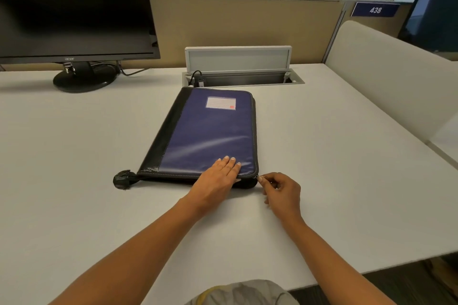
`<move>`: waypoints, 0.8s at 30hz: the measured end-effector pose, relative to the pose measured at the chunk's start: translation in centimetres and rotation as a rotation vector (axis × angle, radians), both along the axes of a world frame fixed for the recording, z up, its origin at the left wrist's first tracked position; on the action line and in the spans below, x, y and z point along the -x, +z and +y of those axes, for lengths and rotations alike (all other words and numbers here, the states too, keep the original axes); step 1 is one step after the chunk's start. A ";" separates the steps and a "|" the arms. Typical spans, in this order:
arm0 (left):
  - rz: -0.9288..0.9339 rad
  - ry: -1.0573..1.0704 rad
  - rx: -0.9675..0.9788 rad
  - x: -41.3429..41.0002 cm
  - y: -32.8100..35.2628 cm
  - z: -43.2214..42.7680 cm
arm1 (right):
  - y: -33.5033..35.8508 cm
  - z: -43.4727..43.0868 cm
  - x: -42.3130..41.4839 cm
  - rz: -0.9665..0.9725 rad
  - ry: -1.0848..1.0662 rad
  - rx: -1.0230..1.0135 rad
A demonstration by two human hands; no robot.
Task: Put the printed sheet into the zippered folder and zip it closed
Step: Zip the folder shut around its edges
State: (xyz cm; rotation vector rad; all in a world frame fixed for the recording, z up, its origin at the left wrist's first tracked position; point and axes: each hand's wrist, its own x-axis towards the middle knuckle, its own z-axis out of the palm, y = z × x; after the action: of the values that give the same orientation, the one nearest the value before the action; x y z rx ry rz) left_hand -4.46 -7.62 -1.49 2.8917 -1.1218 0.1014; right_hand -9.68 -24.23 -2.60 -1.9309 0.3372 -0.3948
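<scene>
A blue and black zippered folder [205, 131] lies flat and closed on the white desk [74, 156], with a white label near its far edge. My left hand [218, 178] presses flat on the folder's near right corner, fingers straight. My right hand [282, 190] pinches the small metal zipper pull [260, 177] at that same near right corner. A black tab [122, 179] sticks out at the folder's near left corner. The printed sheet is not in sight.
A black monitor [74, 7] on a round stand occupies the far left. An open cable box [243, 77] with a raised lid sits just behind the folder. A beige partition [247, 27] closes the back, and a white divider [386, 77] the right.
</scene>
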 end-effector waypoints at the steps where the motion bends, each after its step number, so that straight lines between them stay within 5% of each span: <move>1: -0.008 -0.010 -0.004 0.0 -0.3 0.3 | 0.0 0.1 -0.2 0.007 0.000 -0.006; 16: -0.288 -0.085 0.202 1.0 0.6 2.3 | 0.3 0.8 -1.3 0.087 0.156 0.021; 24: -0.138 0.037 0.361 0.5 1.7 2.2 | 2.4 1.1 -1.2 0.098 0.206 -0.173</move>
State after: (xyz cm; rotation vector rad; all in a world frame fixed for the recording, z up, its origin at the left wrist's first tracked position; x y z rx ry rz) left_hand -4.92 -5.42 0.21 2.6135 -0.9509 0.4606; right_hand -8.46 -23.16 -0.23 -1.7978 0.2250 -0.1310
